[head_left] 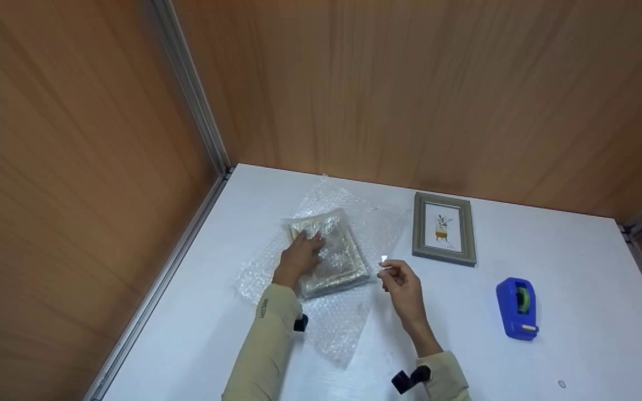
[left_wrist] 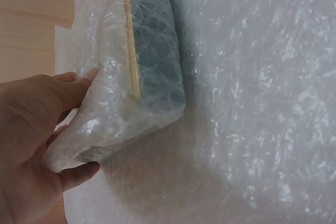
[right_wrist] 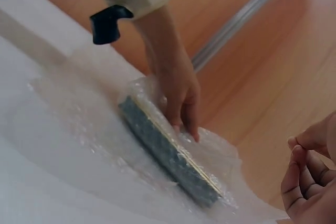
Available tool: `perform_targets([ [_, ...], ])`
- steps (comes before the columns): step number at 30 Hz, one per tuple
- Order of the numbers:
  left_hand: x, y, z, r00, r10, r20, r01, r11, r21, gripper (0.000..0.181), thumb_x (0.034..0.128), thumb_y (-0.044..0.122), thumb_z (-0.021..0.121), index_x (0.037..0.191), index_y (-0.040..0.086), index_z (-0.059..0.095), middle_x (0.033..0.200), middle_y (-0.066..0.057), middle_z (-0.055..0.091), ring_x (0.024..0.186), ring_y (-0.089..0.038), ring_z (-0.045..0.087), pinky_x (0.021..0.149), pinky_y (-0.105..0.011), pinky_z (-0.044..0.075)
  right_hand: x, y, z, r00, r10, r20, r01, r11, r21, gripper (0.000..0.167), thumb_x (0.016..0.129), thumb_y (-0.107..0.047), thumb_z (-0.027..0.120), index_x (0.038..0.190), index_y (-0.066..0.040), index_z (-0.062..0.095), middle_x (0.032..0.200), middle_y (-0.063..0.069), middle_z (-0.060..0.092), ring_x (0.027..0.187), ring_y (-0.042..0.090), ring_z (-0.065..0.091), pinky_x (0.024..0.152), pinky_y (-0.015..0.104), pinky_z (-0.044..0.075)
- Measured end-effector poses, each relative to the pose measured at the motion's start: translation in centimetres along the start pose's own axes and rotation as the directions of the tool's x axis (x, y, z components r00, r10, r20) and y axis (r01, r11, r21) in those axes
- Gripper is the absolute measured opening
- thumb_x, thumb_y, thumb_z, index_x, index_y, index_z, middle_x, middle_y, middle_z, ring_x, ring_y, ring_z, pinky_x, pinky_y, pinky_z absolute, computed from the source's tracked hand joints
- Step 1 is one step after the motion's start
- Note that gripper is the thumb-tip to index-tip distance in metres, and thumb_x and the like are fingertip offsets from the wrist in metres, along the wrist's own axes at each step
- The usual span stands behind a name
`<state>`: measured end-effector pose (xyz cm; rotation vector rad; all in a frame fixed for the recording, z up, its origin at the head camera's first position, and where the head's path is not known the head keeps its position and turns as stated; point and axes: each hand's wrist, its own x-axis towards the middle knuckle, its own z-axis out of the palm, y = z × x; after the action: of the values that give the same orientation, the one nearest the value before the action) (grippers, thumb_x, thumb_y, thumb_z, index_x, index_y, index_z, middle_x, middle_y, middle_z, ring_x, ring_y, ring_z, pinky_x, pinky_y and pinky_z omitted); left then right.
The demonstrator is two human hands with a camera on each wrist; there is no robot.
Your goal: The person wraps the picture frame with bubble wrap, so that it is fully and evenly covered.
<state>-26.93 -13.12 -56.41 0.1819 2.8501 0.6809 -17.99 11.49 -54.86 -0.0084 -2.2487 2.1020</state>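
A bundle wrapped in bubble wrap (head_left: 344,253) (left_wrist: 155,51) (right_wrist: 165,148) lies tilted on a loose bubble wrap sheet (head_left: 335,334) (left_wrist: 268,87); grey-green and gold edges show through it. My left hand (head_left: 298,259) (left_wrist: 31,129) (right_wrist: 178,85) holds the wrap at the bundle's left side, thumb and fingers around a fold in the left wrist view. To the bundle's right, my right hand (head_left: 407,292) (right_wrist: 312,179) is raised with thumb and fingertips together, pinching a small shiny piece of tape (head_left: 384,258).
A grey picture frame (head_left: 444,228) with a plant print lies at the back, right of the wrap. Further right stands a blue tape dispenser (head_left: 518,309) with a green roll. Wooden panels (head_left: 410,94) rise behind and left of the white table (head_left: 572,278).
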Motion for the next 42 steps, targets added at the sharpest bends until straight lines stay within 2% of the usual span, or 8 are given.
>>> perform_targets([
  [3, 0.0, 0.0, 0.0, 1.0, 0.006, 0.006, -0.006, 1.0, -0.006, 0.054, 0.0908, 0.024, 0.062, 0.142, 0.027, 0.047, 0.157, 0.0, 0.029, 0.147, -0.029, 0.018, 0.109, -0.057, 0.035, 0.8, 0.4, 1.5, 0.998, 0.039, 0.051, -0.041, 0.999, 0.026, 0.021, 0.094, -0.006, 0.059, 0.113, 0.001, 0.058, 0.092, 0.013, 0.06, 0.073, 0.019, 0.057, 0.063, 0.023, 0.051],
  [7, -0.1, -0.1, 0.1, 0.999, 0.033, -0.012, -0.033, 0.999, -0.002, 0.052, 0.0915, 0.021, 0.062, 0.142, 0.025, 0.048, 0.156, 0.0, 0.032, 0.147, -0.029, 0.019, 0.108, -0.056, 0.036, 1.7, 0.2, 3.4, 0.987, 0.101, 0.124, -0.109, 0.993, 0.055, 0.025, 0.094, -0.006, 0.057, 0.116, 0.006, 0.055, 0.094, 0.019, 0.058, 0.073, 0.023, 0.06, 0.065, 0.034, 0.056],
  [12, -0.1, 0.0, 0.1, 0.999, 0.038, -0.025, -0.037, 0.999, 0.005, 0.052, 0.091, 0.021, 0.062, 0.141, 0.025, 0.048, 0.155, -0.001, 0.033, 0.147, -0.029, 0.02, 0.109, -0.055, 0.036, 3.1, 0.5, 5.5, 0.97, 0.158, 0.184, -0.168, 0.985, 0.039, 0.026, 0.094, -0.007, 0.057, 0.117, 0.005, 0.054, 0.092, 0.014, 0.059, 0.067, 0.017, 0.06, 0.062, 0.037, 0.055],
  [17, -0.1, -0.1, -0.1, 0.999, 0.046, -0.028, -0.045, 0.998, 0.033, 0.051, 0.0914, 0.02, 0.063, 0.141, 0.023, 0.049, 0.154, -0.003, 0.035, 0.146, -0.03, 0.022, 0.105, -0.057, 0.04, 4.4, 1.3, 7.6, 0.962, 0.193, 0.192, -0.199, 0.98, 0.014, 0.024, 0.094, -0.006, 0.055, 0.115, 0.005, 0.055, 0.087, 0.014, 0.06, 0.061, 0.012, 0.058, 0.055, 0.028, 0.053],
  [23, -0.2, 0.1, -0.2, 1.0, 0.019, -0.011, -0.019, 1.0, 0.009, 0.054, 0.0922, 0.021, 0.063, 0.143, 0.024, 0.045, 0.156, -0.011, 0.029, 0.145, -0.031, 0.022, 0.107, -0.055, 0.038, 6.0, 1.7, 9.4, 0.951, 0.239, 0.197, -0.244, 0.97, 0.0, 0.023, 0.093, -0.004, 0.053, 0.114, 0.004, 0.055, 0.082, 0.018, 0.063, 0.055, 0.011, 0.057, 0.049, 0.022, 0.05],
  [29, -0.4, 0.3, -0.2, 1.0, 0.005, -0.028, -0.006, 0.999, -0.033, 0.055, 0.0913, 0.018, 0.064, 0.143, 0.025, 0.046, 0.156, -0.015, 0.027, 0.142, -0.035, 0.028, 0.108, -0.054, 0.038, 7.0, 2.1, 10.5, 0.935, 0.296, 0.197, -0.309, 0.95, 0.036, 0.021, 0.093, -0.005, 0.053, 0.112, 0.003, 0.054, 0.074, 0.01, 0.06, 0.052, 0.01, 0.055, 0.045, 0.021, 0.048],
  [36, -0.3, 0.3, -0.2, 0.998, 0.026, -0.058, -0.026, 1.0, -0.001, 0.053, 0.0903, 0.014, 0.063, 0.141, 0.023, 0.049, 0.153, -0.015, 0.033, 0.142, -0.034, 0.029, 0.106, -0.053, 0.04, 7.7, 2.1, 11.1, 0.922, 0.336, 0.194, -0.343, 0.939, 0.004, 0.027, 0.093, -0.008, 0.055, 0.117, 0.004, 0.055, 0.07, 0.005, 0.059, 0.051, 0.008, 0.054, 0.045, 0.019, 0.045],
  [42, -0.2, 0.0, -0.1, 0.998, 0.042, -0.055, -0.042, 0.999, 0.008, 0.054, 0.0921, 0.013, 0.059, 0.143, 0.025, 0.043, 0.151, -0.019, 0.036, 0.142, -0.034, 0.029, 0.105, -0.053, 0.04, 8.5, 2.2, 11.4, 0.888, 0.416, 0.195, -0.428, 0.904, 0.02, 0.027, 0.091, -0.006, 0.057, 0.115, 0.005, 0.056, 0.067, 0.003, 0.056, 0.047, 0.007, 0.05, 0.042, 0.019, 0.041],
])
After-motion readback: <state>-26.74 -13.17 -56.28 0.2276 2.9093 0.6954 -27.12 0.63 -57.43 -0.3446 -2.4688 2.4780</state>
